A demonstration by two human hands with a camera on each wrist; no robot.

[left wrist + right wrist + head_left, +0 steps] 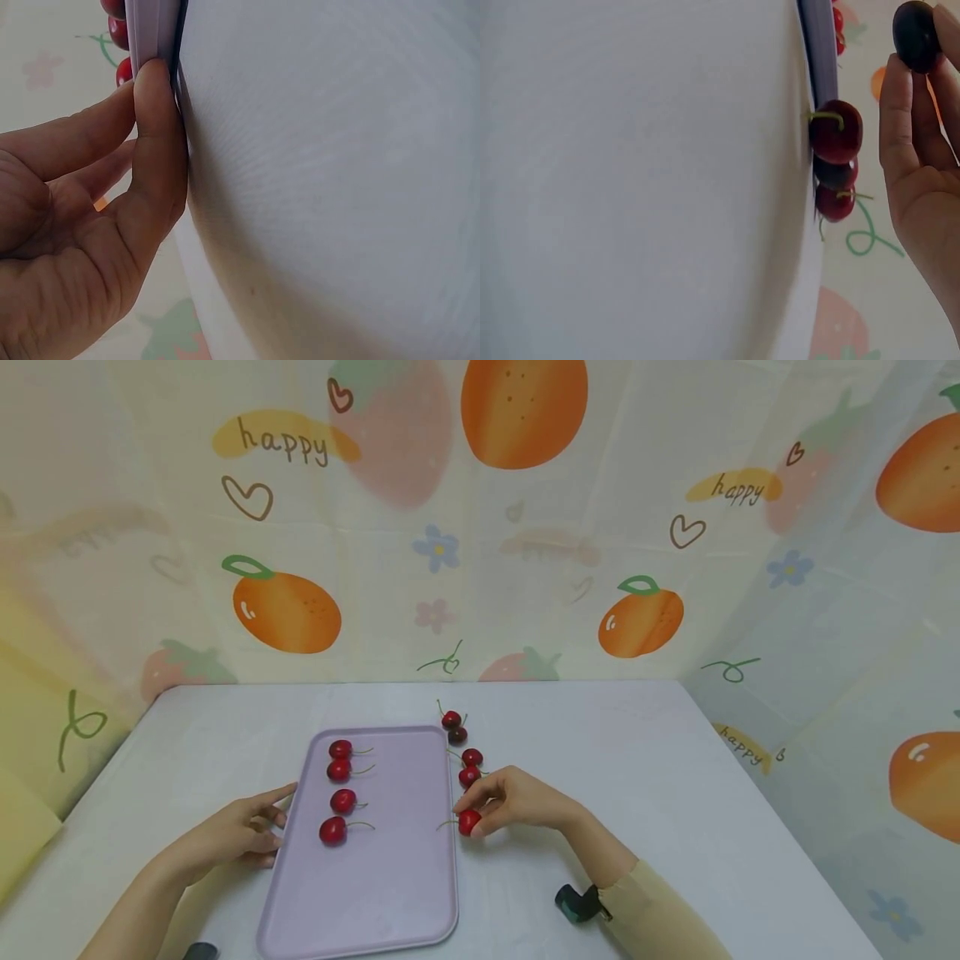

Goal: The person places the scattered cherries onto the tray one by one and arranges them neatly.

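I had a cherry [468,823] pinched in the right hand [517,799], just beside the right edge of the tray [390,885] — stem [447,822] pointing left — while the left hand [232,835], fingers relaxed, touched the opposite edge.

Red cherries [343,801], lilac tray [405,877], white tabletop [637,760], cream fruit-printed backdrop [495,593]

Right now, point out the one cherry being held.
The cherry pinched by the right hand beside the lilac tray; all the others lie on the tray or the white table.
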